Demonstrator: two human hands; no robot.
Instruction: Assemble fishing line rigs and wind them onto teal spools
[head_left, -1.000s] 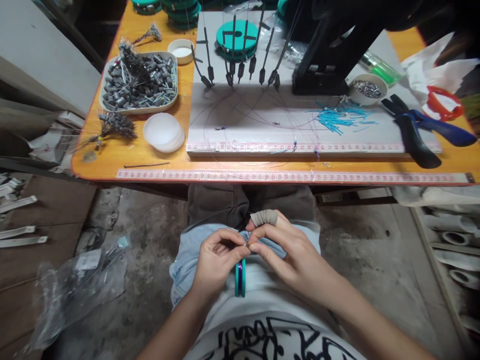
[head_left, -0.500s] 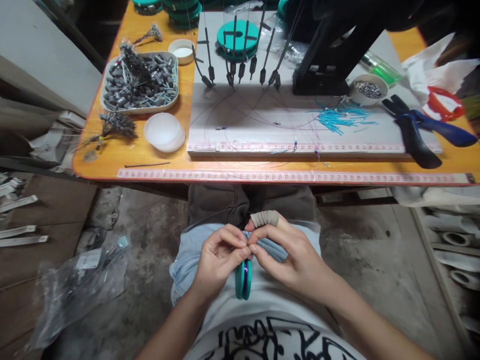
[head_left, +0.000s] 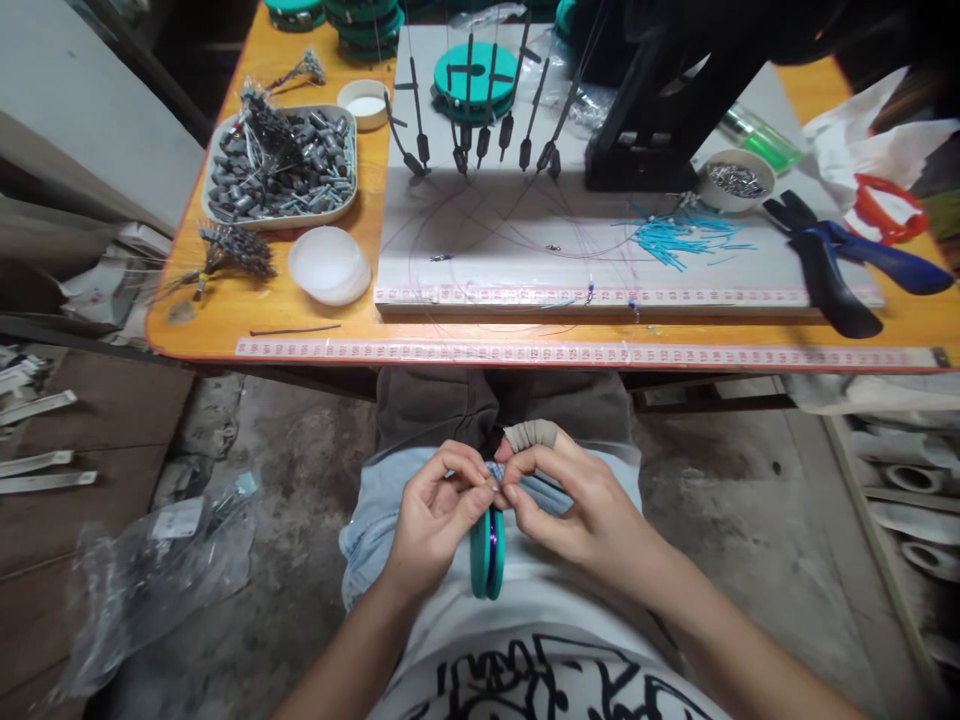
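Observation:
My left hand [head_left: 442, 508] and my right hand [head_left: 574, 490] meet over my lap, each with thumb and forefinger pinched. A tiny pale bit shows at the left fingertips; what either pinch holds is too small to name. Grey tape [head_left: 534, 433] wraps one finger of my right hand. Right below the fingertips is a green spool [head_left: 487, 565], seen edge-on, with purple line wound in its groove. Its upper edge is partly hidden by my left thumb.
On the orange table [head_left: 202, 335] stand a tray of dark weights [head_left: 281, 170], a translucent cup [head_left: 330, 265] and a white board [head_left: 495, 220]. Blue-handled pliers [head_left: 832, 265] lie at the right, by blue tubes [head_left: 682, 238]. A black stand [head_left: 637, 130] rises behind. Thin lines trail over the board.
My fingertips have drawn slightly apart, and a small pale bit shows between them now. The spool stays in nearly the same place.

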